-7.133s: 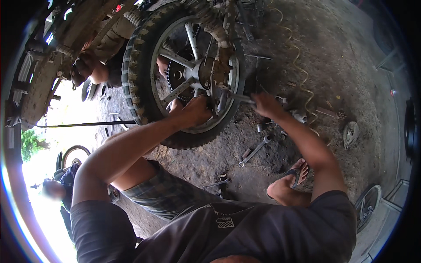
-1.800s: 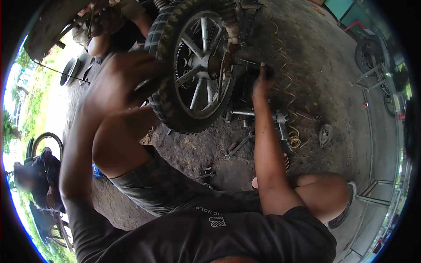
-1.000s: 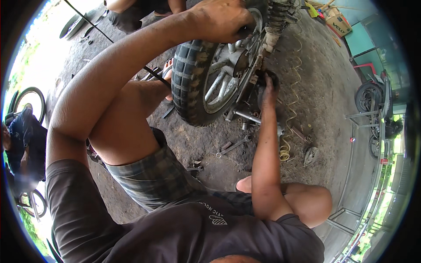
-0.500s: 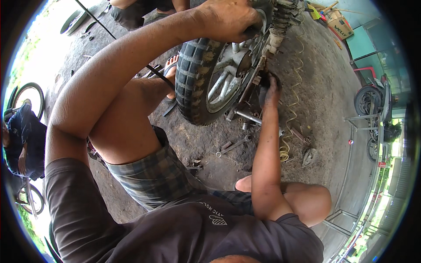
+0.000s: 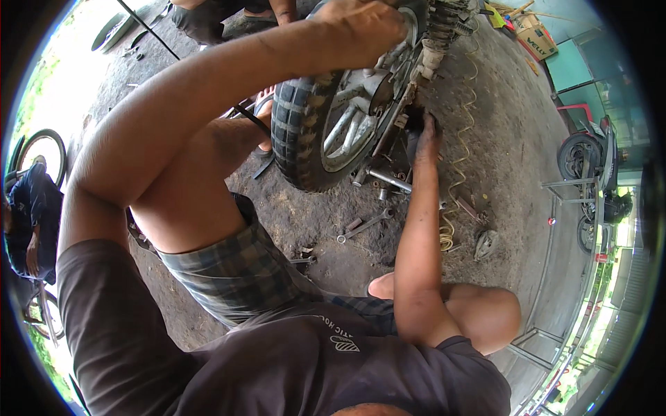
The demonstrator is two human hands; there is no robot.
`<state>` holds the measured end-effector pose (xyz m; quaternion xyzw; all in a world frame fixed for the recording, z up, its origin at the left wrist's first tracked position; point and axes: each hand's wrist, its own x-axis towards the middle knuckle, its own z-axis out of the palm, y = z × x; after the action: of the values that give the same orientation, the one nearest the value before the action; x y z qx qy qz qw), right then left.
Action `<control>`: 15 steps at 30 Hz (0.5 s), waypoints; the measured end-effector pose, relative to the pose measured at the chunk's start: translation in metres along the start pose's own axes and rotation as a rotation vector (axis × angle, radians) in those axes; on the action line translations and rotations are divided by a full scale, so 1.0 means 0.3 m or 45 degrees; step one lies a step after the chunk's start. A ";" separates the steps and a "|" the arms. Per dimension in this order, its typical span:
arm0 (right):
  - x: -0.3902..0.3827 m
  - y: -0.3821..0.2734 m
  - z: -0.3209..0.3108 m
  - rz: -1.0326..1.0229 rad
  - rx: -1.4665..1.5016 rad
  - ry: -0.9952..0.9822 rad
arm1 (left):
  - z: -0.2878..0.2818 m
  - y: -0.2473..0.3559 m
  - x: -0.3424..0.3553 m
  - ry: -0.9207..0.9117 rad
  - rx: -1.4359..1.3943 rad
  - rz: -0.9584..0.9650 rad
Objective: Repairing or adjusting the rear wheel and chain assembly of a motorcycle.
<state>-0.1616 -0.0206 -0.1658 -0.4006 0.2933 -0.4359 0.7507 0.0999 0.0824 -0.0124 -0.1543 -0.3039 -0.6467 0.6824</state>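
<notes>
A motorcycle wheel with a knobbly black tyre (image 5: 297,135) and grey spokes (image 5: 350,128) stands before me, leaning. Across its upper part reaches my left hand (image 5: 371,31), fingers curled in against the rim side; what they close on is hidden. My right hand (image 5: 426,135), dark with grease, is raised to the rusty swingarm (image 5: 414,90) on the wheel's right side. Its fingers are bent around a dark part there that I cannot make out. Above this, a coil-spring shock absorber (image 5: 438,31) runs up along the wheel. A metal bar (image 5: 390,180) sticks out below the wheel's hub side.
On the stained floor lie a combination spanner (image 5: 364,227), small sockets and a coiled yellowish air hose (image 5: 447,236). Another person's hand (image 5: 283,10) shows beyond the wheel. At right stand a parked motorcycle (image 5: 590,163), a metal rail and a cardboard box (image 5: 535,38).
My left hand has drawn in slightly, its fingers more curled and the rim beside it more exposed. My right hand stays at the swingarm. The whole view has shifted a little.
</notes>
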 end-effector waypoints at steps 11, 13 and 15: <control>-0.062 -0.096 -0.073 -0.142 -0.022 0.583 | 0.689 0.019 0.011 -0.434 3.082 -0.556; -0.007 -0.035 -0.237 -0.109 0.018 0.705 | 0.988 0.038 -0.113 -0.292 3.251 -0.575; -0.014 0.076 -0.286 0.041 -0.334 0.709 | 1.031 0.176 -0.248 -0.421 3.037 -0.230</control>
<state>-0.2216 -0.0397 -0.2284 -0.3544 0.5477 -0.4754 0.5902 0.0863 0.3338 0.1891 0.5137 -0.8032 0.0226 0.3007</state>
